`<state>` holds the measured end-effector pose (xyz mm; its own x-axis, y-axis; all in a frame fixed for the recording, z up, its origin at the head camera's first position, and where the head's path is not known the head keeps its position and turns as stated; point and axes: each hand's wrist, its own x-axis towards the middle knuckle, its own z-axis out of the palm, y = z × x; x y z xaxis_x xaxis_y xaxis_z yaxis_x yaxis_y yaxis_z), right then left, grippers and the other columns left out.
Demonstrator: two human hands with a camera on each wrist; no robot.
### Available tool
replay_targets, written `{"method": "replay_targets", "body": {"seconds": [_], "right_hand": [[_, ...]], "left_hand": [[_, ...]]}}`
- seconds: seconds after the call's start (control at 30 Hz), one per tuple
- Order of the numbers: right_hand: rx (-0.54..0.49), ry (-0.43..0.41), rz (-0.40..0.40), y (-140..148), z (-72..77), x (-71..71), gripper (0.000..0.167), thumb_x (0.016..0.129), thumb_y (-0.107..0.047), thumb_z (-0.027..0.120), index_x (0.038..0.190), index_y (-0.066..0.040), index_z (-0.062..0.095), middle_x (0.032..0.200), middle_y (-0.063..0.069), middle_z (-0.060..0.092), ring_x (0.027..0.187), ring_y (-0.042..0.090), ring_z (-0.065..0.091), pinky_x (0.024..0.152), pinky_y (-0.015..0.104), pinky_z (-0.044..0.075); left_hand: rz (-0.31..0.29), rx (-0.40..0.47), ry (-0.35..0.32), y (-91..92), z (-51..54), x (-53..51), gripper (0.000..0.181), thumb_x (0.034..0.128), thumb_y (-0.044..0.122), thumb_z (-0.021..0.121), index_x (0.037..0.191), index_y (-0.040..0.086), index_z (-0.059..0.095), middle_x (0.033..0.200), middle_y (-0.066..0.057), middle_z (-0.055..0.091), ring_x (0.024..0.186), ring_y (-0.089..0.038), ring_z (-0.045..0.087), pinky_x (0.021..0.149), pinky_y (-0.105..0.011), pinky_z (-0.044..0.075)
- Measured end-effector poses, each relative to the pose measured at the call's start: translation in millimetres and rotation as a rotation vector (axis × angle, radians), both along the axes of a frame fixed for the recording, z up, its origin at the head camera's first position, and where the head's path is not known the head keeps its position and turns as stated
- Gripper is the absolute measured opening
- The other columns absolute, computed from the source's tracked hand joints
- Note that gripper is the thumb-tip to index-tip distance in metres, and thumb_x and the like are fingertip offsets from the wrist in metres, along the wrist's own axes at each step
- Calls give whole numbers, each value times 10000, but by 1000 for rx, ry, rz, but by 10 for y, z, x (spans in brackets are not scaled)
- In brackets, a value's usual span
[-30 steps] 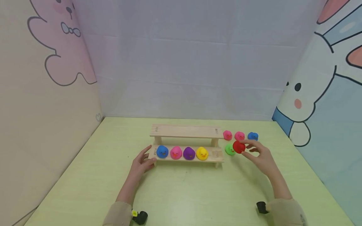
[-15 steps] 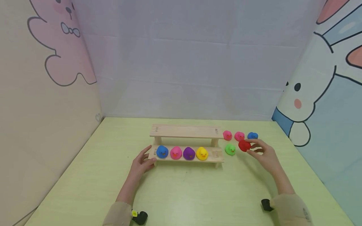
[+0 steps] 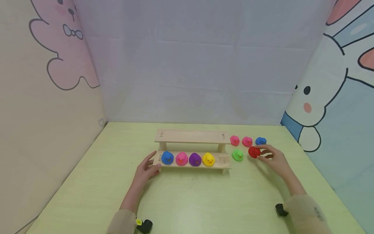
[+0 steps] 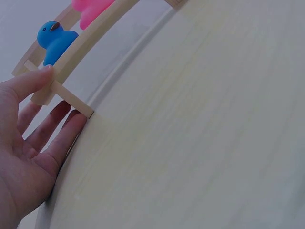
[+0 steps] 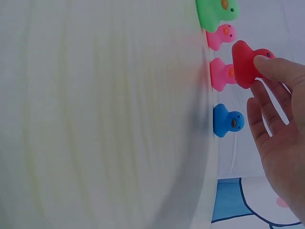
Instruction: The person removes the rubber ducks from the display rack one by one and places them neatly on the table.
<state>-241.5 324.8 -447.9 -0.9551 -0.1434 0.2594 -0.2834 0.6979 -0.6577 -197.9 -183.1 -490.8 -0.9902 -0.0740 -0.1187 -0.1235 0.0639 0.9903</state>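
My right hand [image 3: 274,160] pinches a red rubber duck [image 3: 254,152] between thumb and fingers. In the right wrist view the red duck [image 5: 246,64] is held off the tabletop, its base tilted. A green duck [image 3: 238,155] sits just left of it. My left hand [image 3: 147,167] grips the left end of a two-step wooden shelf [image 3: 193,136], thumb on the front edge and fingers around the end by the leg. Along the lower step stand a blue duck [image 3: 168,158], a pink duck [image 3: 181,159], a purple duck [image 3: 195,159] and a yellow duck [image 3: 208,159].
Behind the green duck, right of the shelf, are two pink ducks, one [image 3: 234,140] near the upper step and another [image 3: 247,141] beside it, then a blue duck [image 3: 261,141]. The pale table [image 3: 187,198] meets a white cloth backdrop [image 3: 187,81] at the back.
My right hand has drawn the red duck to the right, away from the green duck, which shows fully now. The left hand and the shelf have stayed in place.
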Motion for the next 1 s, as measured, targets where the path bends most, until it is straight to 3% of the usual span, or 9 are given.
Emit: {"method": "replay_targets", "body": {"seconds": [0.43, 0.77, 0.9, 1.0], "right_hand": [[34, -91, 40, 108, -115, -127, 386, 904, -71, 694, 1276, -10, 610, 1249, 243, 632, 1024, 368, 640, 778, 130, 516], [21, -171, 58, 87, -106, -164, 400, 915, -110, 692, 1292, -11, 601, 1278, 248, 611, 1055, 356, 625, 816, 189, 514], [1, -203, 78, 108, -114, -177, 424, 936, -156, 674, 1326, -17, 580, 1320, 260, 578, 1133, 410, 577, 919, 409, 542], [-32, -250, 91, 139, -155, -202, 469, 949, -202, 661, 1366, -20, 549, 1362, 277, 546, 1197, 458, 538, 994, 593, 481]], "left_hand": [[5, 3, -3, -2, -2, 12, 676, 915, 187, 712, 1506, 300, 404, 1389, -151, 559, 1012, -65, 642, 863, -269, 594], [7, 5, 3, 6, -13, 8, 668, 916, 177, 709, 1503, 290, 411, 1358, -160, 570, 985, -62, 642, 857, -276, 597], [4, 1, 8, 2, -22, 3, 670, 916, 190, 711, 1504, 293, 408, 1360, -161, 570, 989, -63, 643, 864, -281, 596], [4, 3, 12, -5, -30, -5, 667, 914, 189, 713, 1501, 289, 413, 1359, -164, 570, 991, -66, 645, 866, -282, 596]]}}
